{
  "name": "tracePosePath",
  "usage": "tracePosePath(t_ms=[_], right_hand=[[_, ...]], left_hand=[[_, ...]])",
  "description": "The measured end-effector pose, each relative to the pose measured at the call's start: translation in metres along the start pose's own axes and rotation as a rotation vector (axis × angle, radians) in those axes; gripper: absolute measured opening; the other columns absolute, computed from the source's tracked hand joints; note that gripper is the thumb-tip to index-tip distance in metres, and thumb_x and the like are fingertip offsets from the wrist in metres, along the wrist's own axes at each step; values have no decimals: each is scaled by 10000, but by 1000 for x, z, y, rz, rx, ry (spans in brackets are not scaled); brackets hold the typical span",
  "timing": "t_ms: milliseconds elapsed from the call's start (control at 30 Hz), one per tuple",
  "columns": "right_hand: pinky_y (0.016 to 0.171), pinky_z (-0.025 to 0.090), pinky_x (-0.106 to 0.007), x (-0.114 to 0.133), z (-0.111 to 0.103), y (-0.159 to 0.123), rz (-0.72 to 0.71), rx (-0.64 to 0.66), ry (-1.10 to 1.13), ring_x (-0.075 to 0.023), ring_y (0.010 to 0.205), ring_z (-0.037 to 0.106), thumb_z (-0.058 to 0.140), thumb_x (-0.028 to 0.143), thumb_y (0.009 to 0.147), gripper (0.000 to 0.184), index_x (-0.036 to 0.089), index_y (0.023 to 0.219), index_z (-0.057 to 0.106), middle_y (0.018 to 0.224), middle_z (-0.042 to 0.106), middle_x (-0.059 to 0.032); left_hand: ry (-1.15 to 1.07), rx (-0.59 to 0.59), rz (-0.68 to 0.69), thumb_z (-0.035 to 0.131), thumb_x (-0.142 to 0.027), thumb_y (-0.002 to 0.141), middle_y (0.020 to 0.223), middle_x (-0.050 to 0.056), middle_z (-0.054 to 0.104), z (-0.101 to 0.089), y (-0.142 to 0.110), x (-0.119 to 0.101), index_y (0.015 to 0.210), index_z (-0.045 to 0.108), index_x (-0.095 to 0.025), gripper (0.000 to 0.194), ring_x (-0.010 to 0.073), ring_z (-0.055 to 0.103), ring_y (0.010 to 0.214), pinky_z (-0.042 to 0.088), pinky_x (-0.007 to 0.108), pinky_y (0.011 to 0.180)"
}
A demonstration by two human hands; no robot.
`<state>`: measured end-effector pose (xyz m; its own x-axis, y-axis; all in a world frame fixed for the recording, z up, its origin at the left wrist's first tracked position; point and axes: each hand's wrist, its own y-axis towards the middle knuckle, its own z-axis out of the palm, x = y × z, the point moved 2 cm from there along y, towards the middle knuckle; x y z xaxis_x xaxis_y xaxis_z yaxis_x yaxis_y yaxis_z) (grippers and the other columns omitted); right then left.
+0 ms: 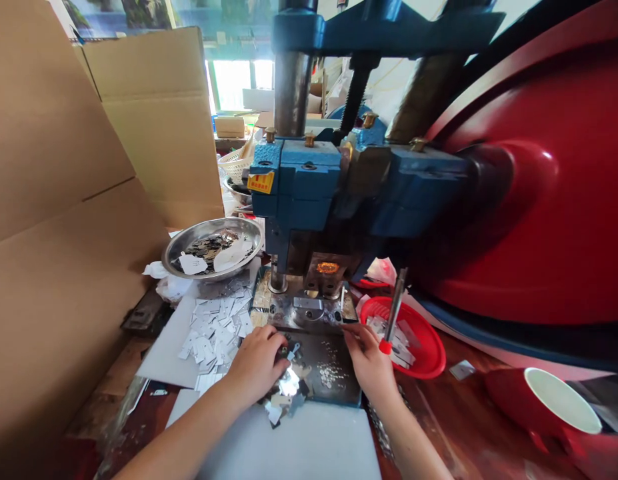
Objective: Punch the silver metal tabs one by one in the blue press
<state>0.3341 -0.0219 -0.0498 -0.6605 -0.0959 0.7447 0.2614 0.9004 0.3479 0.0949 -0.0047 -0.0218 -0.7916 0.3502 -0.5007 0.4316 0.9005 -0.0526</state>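
My left hand [259, 359] rests at the front left of the metal die [309, 308], fingers bent and thumb apart. Beside its thumb lies a heap of small flat metal pieces [289, 387], some shiny, some dark. My right hand [369, 360] is at the die's front right corner, its fingers parted and the index fingertip near the edge. I see nothing held in either hand. Between them a dark metal plate [333, 347] carries scattered small silvery bits [331, 373]. A blue press [309, 193] stands over the die, its ram above it.
White flat pieces [216, 333] lie in a pile at left, below a steel bowl [169, 257] of metal pieces. A red basket [436, 360] and a red-tipped lever [396, 310] are at right, near a red mug [513, 393]. A large red wheel [553, 220] and cardboard [53, 267] flank the press.
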Motion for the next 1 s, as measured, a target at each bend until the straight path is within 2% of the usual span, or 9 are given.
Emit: tracePosePath(t_ms=[100, 200, 333, 433, 567, 667, 733, 900, 1000], right_hand=[[799, 465, -378, 0, -1, 2, -119, -34, -146, -222, 861, 595, 437, 329, 871, 252, 206, 894, 656, 893, 649, -65], [807, 458, -387, 2, 2, 2, -230, 4, -328, -224, 894, 581, 423, 287, 891, 262, 225, 974, 663, 961, 645, -64], [754, 463, -348, 3, 6, -2, -286, 69, -465, -223, 944, 570, 436, 277, 900, 246, 235, 964, 670, 972, 644, -55], [764, 456, -340, 3, 6, -4, -277, 51, -476, -212, 942, 575, 434, 287, 909, 239, 221, 939, 662, 976, 644, -55], [769, 443, -346, 2, 6, -4, -293, 42, -471, -206, 915, 579, 427, 281, 914, 235, 228, 937, 654, 950, 648, -50], [786, 430, -362, 2, 6, -4, -305, 49, -447, -211, 898, 570, 429, 274, 912, 224, 229, 866, 643, 911, 649, -45], [791, 428, -373, 5, 6, -2, -310, 10, -398, -215, 874, 565, 424, 264, 910, 213, 216, 853, 624, 884, 644, -51], [775, 434, -348, 34, 15, 24, -342, -45, -208, -198, 837, 556, 447, 245, 888, 160, 199, 848, 595, 870, 624, -59], [775, 419, -348, 55, 28, 45, -363, -32, -261, -208, 842, 544, 479, 232, 860, 159, 198, 799, 622, 863, 628, -63]], left_hand=[[-44, -19, -15, 631, -216, 758, 963, 20, 617, 1, -1, -2, 901, 626, -239, 145, 222, 548, 949, 414, 341, 829], [-126, -14, -30, 570, -193, 792, 842, -2, 652, 3, -4, -3, 878, 623, -245, 113, 198, 581, 820, 427, 312, 739], [-310, -105, -32, 504, -203, 826, 975, 22, 669, 2, -9, -1, 961, 633, -244, 191, 200, 603, 898, 442, 319, 809], [-475, -172, -97, 468, -231, 844, 981, 32, 657, 1, -11, 0, 1022, 626, -243, 239, 196, 616, 875, 461, 324, 808], [-707, -162, -225, 533, -285, 810, 898, 22, 655, 4, -9, 3, 1156, 572, -242, 351, 176, 623, 731, 491, 296, 682], [-821, -160, -256, 596, -319, 772, 872, 33, 668, 6, -6, 7, 1064, 615, -195, 318, 187, 629, 763, 493, 298, 711], [-857, -163, -258, 590, -349, 782, 860, 43, 678, 6, -3, 9, 991, 637, -177, 275, 196, 634, 783, 492, 306, 735], [-870, -178, -227, 577, -348, 786, 858, 37, 680, -5, 8, 8, 1000, 651, -187, 278, 189, 634, 769, 500, 306, 732], [-836, -200, -216, 604, -313, 755, 861, 35, 690, -12, 18, 4, 968, 663, -191, 252, 194, 639, 781, 499, 310, 743]])
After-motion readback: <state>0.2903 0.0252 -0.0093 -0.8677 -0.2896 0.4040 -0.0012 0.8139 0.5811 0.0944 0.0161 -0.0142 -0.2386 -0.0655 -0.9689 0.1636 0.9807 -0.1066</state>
